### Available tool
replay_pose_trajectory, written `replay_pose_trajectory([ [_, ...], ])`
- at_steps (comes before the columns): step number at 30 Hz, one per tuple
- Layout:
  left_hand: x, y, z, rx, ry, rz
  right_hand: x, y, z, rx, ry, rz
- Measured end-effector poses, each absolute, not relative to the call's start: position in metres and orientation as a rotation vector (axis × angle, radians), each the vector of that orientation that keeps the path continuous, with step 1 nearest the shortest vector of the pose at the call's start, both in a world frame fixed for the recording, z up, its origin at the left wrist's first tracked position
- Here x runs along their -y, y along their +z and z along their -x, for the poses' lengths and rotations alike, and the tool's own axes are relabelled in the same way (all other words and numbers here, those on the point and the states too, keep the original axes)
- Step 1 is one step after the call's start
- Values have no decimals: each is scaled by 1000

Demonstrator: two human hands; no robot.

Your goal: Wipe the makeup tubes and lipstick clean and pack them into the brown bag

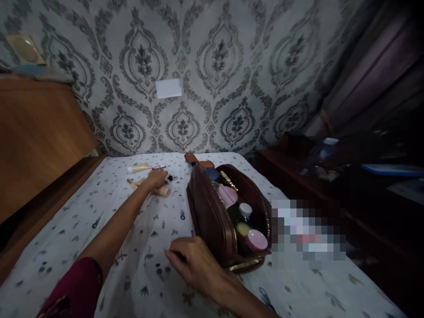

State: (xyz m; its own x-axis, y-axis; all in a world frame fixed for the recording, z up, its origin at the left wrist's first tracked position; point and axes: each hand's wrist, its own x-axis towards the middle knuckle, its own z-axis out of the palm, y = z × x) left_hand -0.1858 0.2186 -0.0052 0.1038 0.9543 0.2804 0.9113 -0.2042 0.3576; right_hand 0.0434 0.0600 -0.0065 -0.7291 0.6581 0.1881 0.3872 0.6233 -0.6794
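My left hand reaches over a small group of cosmetics on the patterned sheet, its fingers closed downward. What they grip is hidden; a small dark item shows just beside the fingertips. Below the hand lies a beige tube, and a pale yellow tube with a white cap is behind it. My right hand is loosely curled by the near left side of a brown toiletry bag, with nothing seen in it. The bag is unzipped, showing a pink jar, a white-capped bottle and a gold clip.
A white printed sheet covers the surface. Behind the bag lies a brown strap-like item. A wooden cabinet stands at the left, patterned wallpaper at the back. To the right is a dark, cluttered shelf.
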Motion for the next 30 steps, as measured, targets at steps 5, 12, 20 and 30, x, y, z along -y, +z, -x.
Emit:
replay_pose_trajectory([
  [5,-223,15,179,-1897,976,-2153,-72,-23,-30,1999,1150,936],
  [12,-120,8,143,-1403,1456,-1096,-89,-40,-3,1536,1469,872],
  [20,-58,-22,154,-1661,1354,-1270,-80,-72,12,1468,1682,690],
  [30,-69,24,168,-1703,1297,-1609,-70,-58,-9,2024,1194,831],
])
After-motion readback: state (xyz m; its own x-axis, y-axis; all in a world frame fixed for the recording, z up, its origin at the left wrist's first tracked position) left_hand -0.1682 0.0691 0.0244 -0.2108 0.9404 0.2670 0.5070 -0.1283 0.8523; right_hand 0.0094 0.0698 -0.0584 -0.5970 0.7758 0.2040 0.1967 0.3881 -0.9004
